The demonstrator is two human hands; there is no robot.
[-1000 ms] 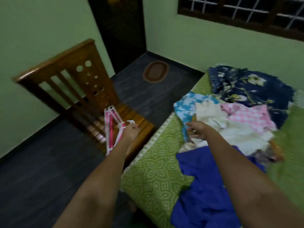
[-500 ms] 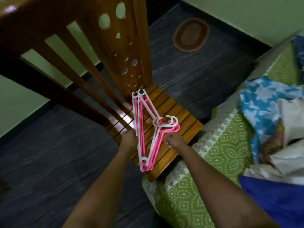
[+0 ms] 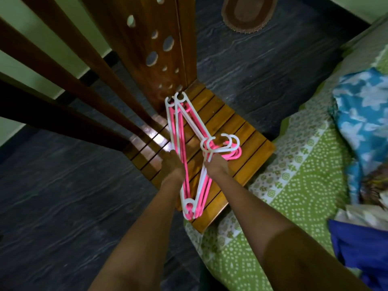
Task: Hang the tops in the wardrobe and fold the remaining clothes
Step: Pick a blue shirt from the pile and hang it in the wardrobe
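Hangers: a bundle of pink and white plastic hangers (image 3: 190, 156) lies over the slatted wooden chair seat (image 3: 247, 164), its hooks pointing toward the bed, one end near the chair back.
My left hand (image 3: 171, 168): above the seat at the bundle's left side, my fingers curled round its long bars.
My right hand (image 3: 216, 168): above the seat's middle, my fingers closed on the bundle just below the hooks.
Chair back (image 3: 147, 49): rises from the seat's far edge, with round holes cut in it.
Bed (image 3: 294, 185): touches the seat's right edge, under a green patterned sheet.
Clothes: a blue flowered garment (image 3: 363, 114) and a plain blue one (image 3: 361, 244) lie on the bed, well right of the seat.
Mat (image 3: 245, 11): oval, brown, on the dark floor beyond the seat.
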